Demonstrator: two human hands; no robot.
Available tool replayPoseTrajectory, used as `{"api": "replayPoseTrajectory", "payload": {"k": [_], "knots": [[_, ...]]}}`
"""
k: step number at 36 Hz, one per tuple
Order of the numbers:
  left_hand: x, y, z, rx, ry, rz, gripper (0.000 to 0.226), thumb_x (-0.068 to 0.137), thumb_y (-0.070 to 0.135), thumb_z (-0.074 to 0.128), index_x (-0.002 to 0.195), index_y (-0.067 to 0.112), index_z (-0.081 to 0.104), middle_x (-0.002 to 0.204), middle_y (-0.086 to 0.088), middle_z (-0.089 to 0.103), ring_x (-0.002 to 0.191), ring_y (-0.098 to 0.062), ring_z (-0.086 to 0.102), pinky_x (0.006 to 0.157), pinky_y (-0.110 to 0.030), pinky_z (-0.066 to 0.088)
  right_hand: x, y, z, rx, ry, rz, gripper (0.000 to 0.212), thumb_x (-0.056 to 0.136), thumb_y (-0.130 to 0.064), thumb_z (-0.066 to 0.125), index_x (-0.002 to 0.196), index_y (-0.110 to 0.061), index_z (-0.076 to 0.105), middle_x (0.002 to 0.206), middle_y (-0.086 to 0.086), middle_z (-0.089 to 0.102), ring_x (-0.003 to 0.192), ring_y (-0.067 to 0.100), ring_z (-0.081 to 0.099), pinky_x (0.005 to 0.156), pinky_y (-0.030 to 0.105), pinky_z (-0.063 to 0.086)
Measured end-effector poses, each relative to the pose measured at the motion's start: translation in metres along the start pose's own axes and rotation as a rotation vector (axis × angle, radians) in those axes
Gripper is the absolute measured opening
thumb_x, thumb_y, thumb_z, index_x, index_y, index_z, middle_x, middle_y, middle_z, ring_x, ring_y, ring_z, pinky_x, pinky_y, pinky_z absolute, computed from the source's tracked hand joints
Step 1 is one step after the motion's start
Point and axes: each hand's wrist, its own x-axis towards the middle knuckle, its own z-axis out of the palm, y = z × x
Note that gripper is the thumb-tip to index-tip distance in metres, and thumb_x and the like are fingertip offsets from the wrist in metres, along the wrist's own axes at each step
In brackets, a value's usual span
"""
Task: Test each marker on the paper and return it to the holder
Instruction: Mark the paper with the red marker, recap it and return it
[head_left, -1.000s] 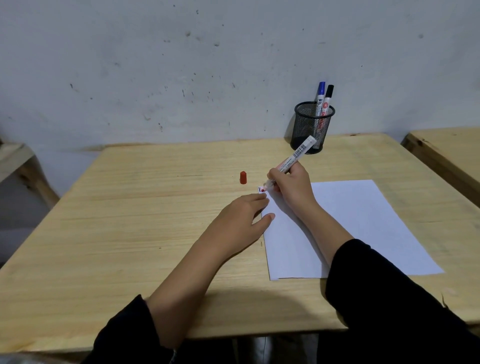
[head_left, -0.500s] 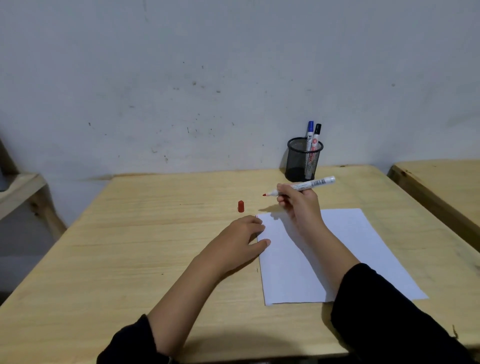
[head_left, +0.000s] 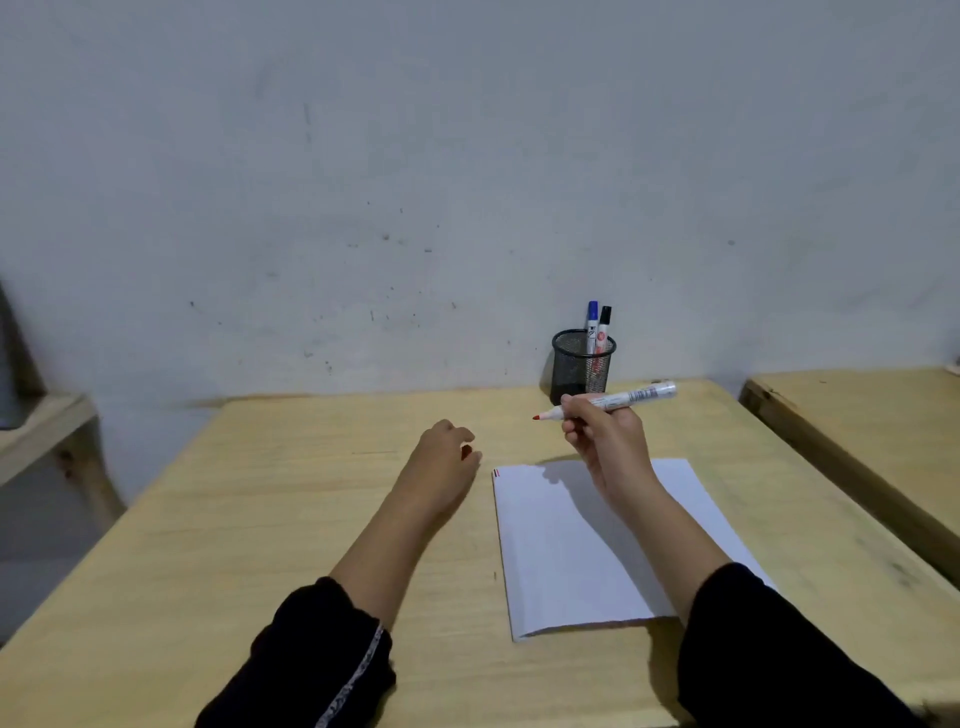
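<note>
Red marker lifted in my right hand, cap under my left fingertips.

My left hand (head_left: 444, 462) reaches over the wooden table (head_left: 260, 519), its fingers curled around the small red cap (head_left: 466, 451), which shows between thumb and fingers; I cannot tell whether they pinch it yet. Just right of that hand lies the white paper (head_left: 561, 561), with a short red mark (head_left: 496, 472) at its near-left corner. Above the sheet my right hand (head_left: 605, 441) grips the uncapped red marker (head_left: 610, 401), tip pointing left. Beyond that hand stands the black mesh holder (head_left: 574, 366), holding a blue marker (head_left: 592, 319) and a black marker (head_left: 604, 325).
</note>
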Motion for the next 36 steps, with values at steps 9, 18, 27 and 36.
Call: {"api": "replayPoseTrajectory", "payload": {"k": [9, 18, 27, 36], "knots": [[-0.011, 0.028, -0.004, -0.818, 0.151, -0.139, 0.009, 0.082, 0.004, 0.068, 0.090, -0.001, 0.070, 0.085, -0.009, 0.069, 0.075, -0.015, 0.062, 0.056, -0.010, 0.048, -0.009, -0.008, -0.006, 0.025, 0.001, -0.007, 0.011, 0.086, 0.000, 0.060, 0.076, -0.004, 0.061, 0.051, -0.002, 0.056, 0.046, 0.005, 0.051, 0.046, 0.012, 0.045], [-0.017, 0.066, -0.013, -1.432, -0.020, -0.111, 0.012, 0.082, 0.001, 0.067, 0.094, 0.001, 0.069, 0.082, -0.003, 0.075, 0.077, -0.008, 0.071, 0.075, -0.013, 0.056, -0.011, -0.014, -0.003, 0.136, -0.011, -0.030, 0.009, 0.086, 0.000, 0.059, 0.078, -0.003, 0.061, 0.054, -0.001, 0.056, 0.046, 0.005, 0.052, 0.047, 0.012, 0.045], [-0.021, 0.069, -0.014, -1.451, -0.039, -0.118, 0.011, 0.083, 0.001, 0.066, 0.094, 0.001, 0.069, 0.083, -0.005, 0.072, 0.072, -0.007, 0.070, 0.071, -0.012, 0.055, -0.012, -0.016, -0.003, 0.128, -0.017, -0.064, 0.011, 0.086, 0.001, 0.059, 0.078, -0.005, 0.061, 0.059, 0.002, 0.057, 0.046, 0.005, 0.052, 0.047, 0.012, 0.045], [-0.025, 0.070, -0.016, -1.344, -0.080, -0.072, 0.010, 0.083, 0.003, 0.067, 0.092, 0.003, 0.071, 0.083, -0.005, 0.073, 0.076, -0.009, 0.069, 0.079, -0.015, 0.056, -0.016, -0.017, -0.004, 0.082, -0.059, -0.087, 0.015, 0.086, 0.002, 0.059, 0.075, -0.007, 0.061, 0.057, 0.002, 0.058, 0.048, 0.008, 0.052, 0.049, 0.014, 0.046]]}}
